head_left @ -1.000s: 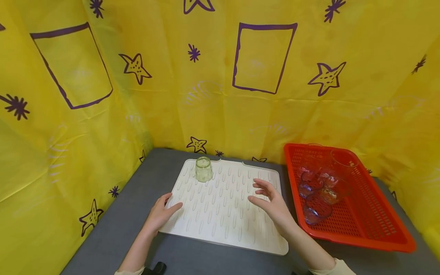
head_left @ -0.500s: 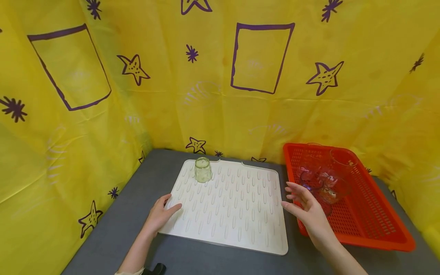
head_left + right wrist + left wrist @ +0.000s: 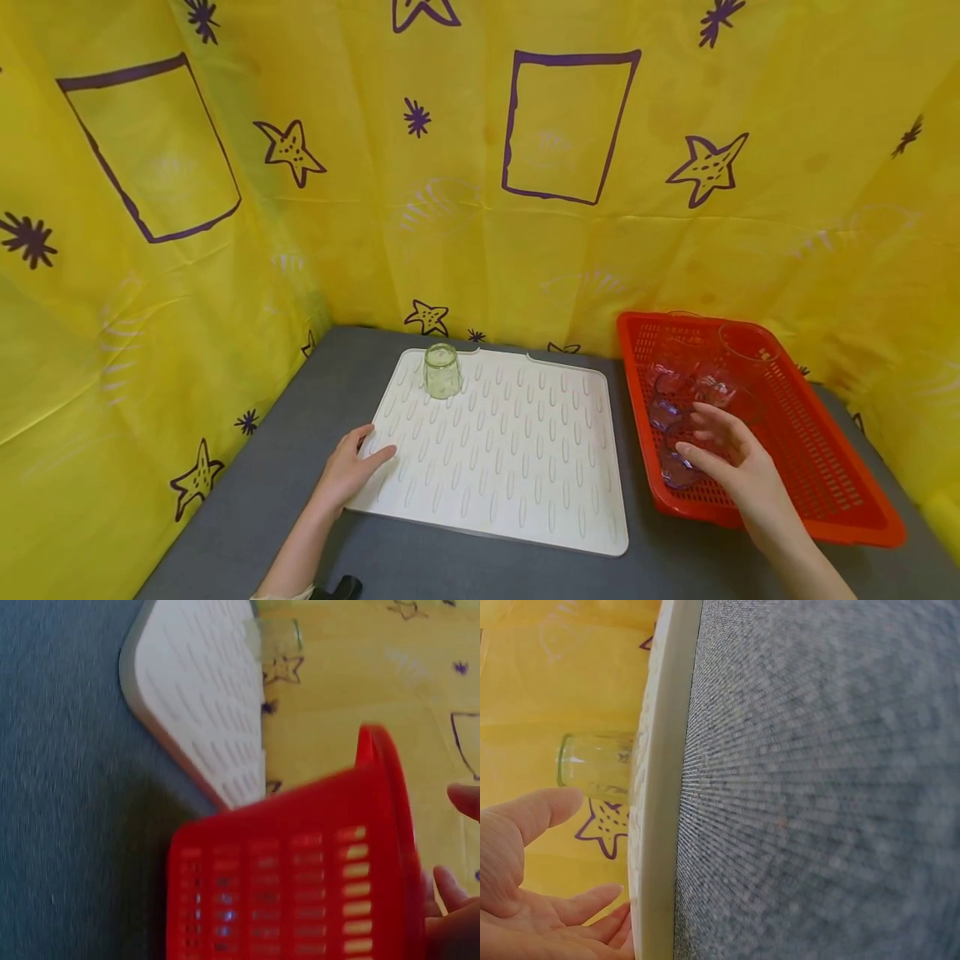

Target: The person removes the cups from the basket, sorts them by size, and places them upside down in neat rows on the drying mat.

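My left hand (image 3: 351, 468) lies at the left edge of a white ribbed draining mat (image 3: 495, 467), its thumb and fingers spread and nothing between them. In the left wrist view, the fingertips come close to the mat's rim; whether they touch it I cannot tell. A greenish drinking glass (image 3: 442, 375) stands near the mat's far left corner. Over the red plastic basket (image 3: 832, 532), my right hand (image 3: 746, 475) hovers with loosely bent fingers and thumb apart. Below and beside it are several clear and purple-tinted glasses (image 3: 677, 468). The hand hides some of them.
The grey tabletop (image 3: 300, 417) carries both mat and basket. A yellow cloth (image 3: 375, 250) with purple drawings hangs behind and along both sides. The basket's raised wall (image 3: 285, 892) stands close to the mat's right side.
My right hand has moved rightward from above the mat, across the basket's rim, to over the glasses. The left hand and the greenish glass have stayed in place.
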`<state>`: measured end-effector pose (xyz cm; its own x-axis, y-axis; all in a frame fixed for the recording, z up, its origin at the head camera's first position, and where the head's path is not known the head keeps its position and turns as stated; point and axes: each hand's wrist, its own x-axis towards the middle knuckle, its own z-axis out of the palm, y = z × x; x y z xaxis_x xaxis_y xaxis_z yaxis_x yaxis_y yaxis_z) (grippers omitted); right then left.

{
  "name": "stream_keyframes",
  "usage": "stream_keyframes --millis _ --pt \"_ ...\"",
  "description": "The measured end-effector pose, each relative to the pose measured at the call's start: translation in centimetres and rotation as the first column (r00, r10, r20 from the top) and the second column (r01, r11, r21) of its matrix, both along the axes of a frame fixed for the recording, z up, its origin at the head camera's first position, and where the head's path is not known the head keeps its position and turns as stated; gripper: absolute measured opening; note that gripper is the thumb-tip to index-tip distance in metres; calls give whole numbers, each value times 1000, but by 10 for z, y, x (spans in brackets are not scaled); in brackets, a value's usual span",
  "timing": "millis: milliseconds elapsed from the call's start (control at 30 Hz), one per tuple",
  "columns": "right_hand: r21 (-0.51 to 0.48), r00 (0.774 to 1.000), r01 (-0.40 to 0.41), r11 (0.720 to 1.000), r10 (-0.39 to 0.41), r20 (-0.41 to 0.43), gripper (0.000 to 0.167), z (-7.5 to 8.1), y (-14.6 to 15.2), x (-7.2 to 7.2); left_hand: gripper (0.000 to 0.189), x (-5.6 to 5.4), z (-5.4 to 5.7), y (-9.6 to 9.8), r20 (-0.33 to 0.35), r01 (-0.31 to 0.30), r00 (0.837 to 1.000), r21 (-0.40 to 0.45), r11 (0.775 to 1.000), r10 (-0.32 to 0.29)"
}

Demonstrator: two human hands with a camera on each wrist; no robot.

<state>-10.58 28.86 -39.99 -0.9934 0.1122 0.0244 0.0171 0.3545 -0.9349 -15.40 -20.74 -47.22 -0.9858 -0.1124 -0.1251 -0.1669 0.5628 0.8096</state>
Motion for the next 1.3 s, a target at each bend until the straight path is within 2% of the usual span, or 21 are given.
stream_keyframes --millis 133,333,467,767,1033,1300 --pt "90 1000 6 996 -8 25 61 -2 16 -2 71 0 1 0 3 2 1000 -8 1000 -1" --pt "206 993 -32 978 7 119 76 -3 32 -6 70 1 2 0 3 0 1000 -8 1000 0" --pt "232 984 -90 969 50 173 84 -2 36 -10 70 1 1 0 4 3 1000 -5 1000 -3" --pt "314 982 -152 937 107 155 84 -5 41 -15 69 1 1 0 1 5 1000 -6 1000 -5" --pt "348 964 -243 905 185 191 88 -10 44 -20 67 0 -1 -1 -8 6 1000 -10 1000 -6" --pt "358 943 -288 888 198 267 98 -12 47 -26 66 1 0 -1 -10 12 1000 -14 1000 -12"
